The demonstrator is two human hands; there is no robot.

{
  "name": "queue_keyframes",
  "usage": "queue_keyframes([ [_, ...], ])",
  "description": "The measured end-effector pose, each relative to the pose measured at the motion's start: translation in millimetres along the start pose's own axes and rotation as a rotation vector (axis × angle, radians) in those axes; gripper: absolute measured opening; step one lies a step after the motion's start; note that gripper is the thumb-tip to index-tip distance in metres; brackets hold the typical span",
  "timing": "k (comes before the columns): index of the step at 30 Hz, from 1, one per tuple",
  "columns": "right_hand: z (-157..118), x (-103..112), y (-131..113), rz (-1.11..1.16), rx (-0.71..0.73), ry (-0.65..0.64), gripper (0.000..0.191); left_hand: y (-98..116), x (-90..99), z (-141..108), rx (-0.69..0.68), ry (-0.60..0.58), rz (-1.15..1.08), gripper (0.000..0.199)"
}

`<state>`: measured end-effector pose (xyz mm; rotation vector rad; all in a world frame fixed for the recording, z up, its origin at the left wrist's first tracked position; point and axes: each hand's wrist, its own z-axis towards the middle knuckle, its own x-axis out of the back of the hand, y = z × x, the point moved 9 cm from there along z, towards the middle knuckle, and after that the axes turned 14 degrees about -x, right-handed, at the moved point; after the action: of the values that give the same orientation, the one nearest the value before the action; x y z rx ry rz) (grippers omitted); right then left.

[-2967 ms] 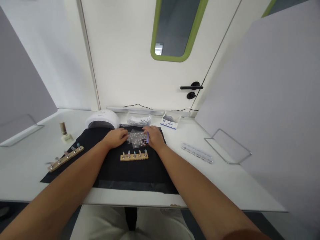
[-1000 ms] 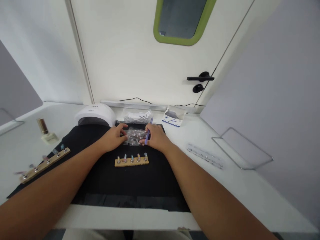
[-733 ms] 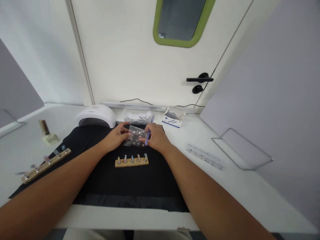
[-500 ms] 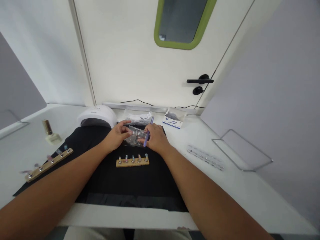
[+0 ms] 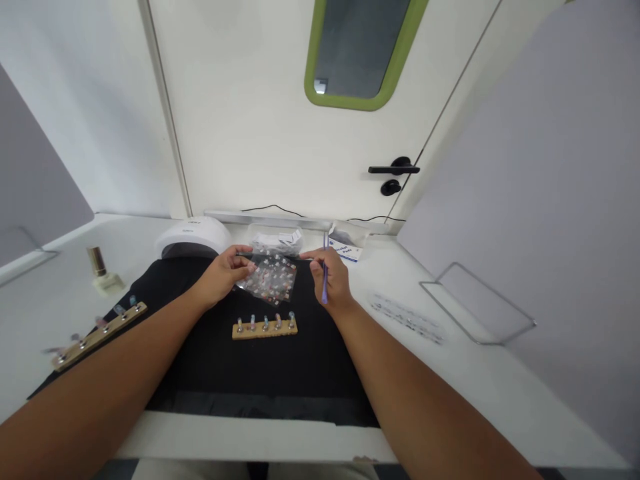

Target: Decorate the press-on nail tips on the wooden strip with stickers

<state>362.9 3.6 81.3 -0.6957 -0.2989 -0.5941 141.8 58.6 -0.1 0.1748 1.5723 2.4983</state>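
My left hand (image 5: 223, 275) pinches the left edge of a clear sheet (image 5: 273, 279) dotted with small white and orange decorations. To the right of the sheet, my right hand (image 5: 332, 277) is closed around a thin purple stick (image 5: 325, 277) that points up and down. A gap lies between my right hand and the sheet. Below the sheet, a short wooden strip (image 5: 265, 329) carries several small decorated nail tips on metal stands. A similar longer strip (image 5: 95, 341) lies at the left beside my left forearm. Both are on a black cloth (image 5: 240, 373).
A white nail lamp (image 5: 193, 235) stands behind my left hand. Behind the sheet is a clear tray (image 5: 275, 240), with an alcohol pads box (image 5: 347, 250) to its right. At left is a bottle (image 5: 106, 277); at right, a blurred strip (image 5: 406, 317) and a wire stand (image 5: 475, 303).
My right hand has moved right, off the sheet, and the purple stick has turned more upright. The sheet now lies spread out in my left hand's hold.
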Motion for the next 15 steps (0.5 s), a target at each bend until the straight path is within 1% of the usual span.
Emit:
queue_keyframes([
  [3, -2, 4, -7, 0.066, 0.053, 0.044, 0.041, 0, 2.1, 0, -0.001, -0.012, 0.000, 0.033],
  [9, -2, 2, -13, 0.151, 0.105, 0.086, 0.055, 2, 3.4, 1, -0.041, -0.034, 0.010, 0.031],
  [12, -1, 2, -13, 0.177, 0.089, 0.092, 0.059, 6, 4.9, 1, -0.059, -0.039, 0.037, 0.031],
  [15, -1, 2, -12, 0.204, 0.014, 0.085, 0.056, 14, 9.2, 0, -0.077, -0.031, 0.084, 0.031],
])
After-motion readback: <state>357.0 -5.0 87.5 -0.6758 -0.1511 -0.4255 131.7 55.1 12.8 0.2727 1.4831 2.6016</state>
